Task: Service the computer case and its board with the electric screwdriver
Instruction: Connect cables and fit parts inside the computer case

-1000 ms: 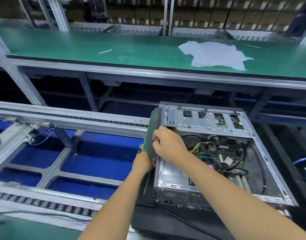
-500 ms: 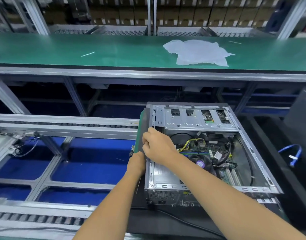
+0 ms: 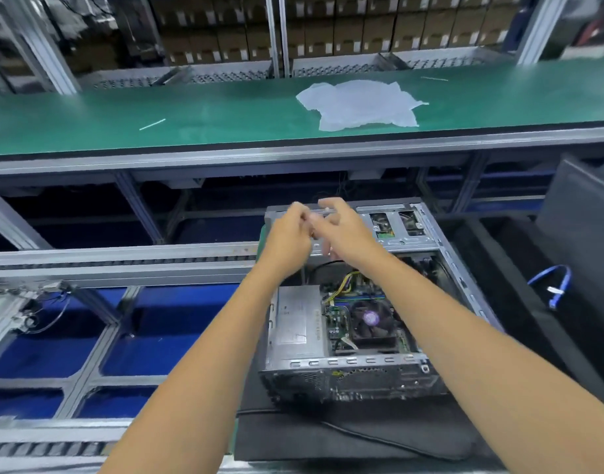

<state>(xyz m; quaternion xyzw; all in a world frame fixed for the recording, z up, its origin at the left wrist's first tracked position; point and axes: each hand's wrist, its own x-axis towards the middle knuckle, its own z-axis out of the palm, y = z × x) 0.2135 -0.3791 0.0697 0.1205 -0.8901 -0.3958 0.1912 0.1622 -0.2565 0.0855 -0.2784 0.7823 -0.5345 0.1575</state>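
The open computer case (image 3: 362, 374) lies on its side on a black mat (image 3: 345, 436). Inside it I see the board with its round fan (image 3: 370, 318), a grey power supply box (image 3: 297, 319) and yellow wires (image 3: 345, 283). Both my hands hover over the far end of the case, by the metal drive cage (image 3: 396, 230). My left hand (image 3: 288, 234) has its fingertips bunched toward my right hand (image 3: 343, 229), whose fingers are loosely spread. Both hands are blurred, and nothing plainly shows in either. No electric screwdriver is in view.
A green bench (image 3: 225, 111) beyond carries a crumpled white plastic bag (image 3: 358, 104). A metal conveyor rail (image 3: 122, 258) over blue panels runs to the left. A black panel (image 3: 581, 213) and a blue cable (image 3: 553, 285) lie on the right.
Both hands have let go of the case's left wall and moved up to its far end. The view has shifted, so the case sits lower in the frame.
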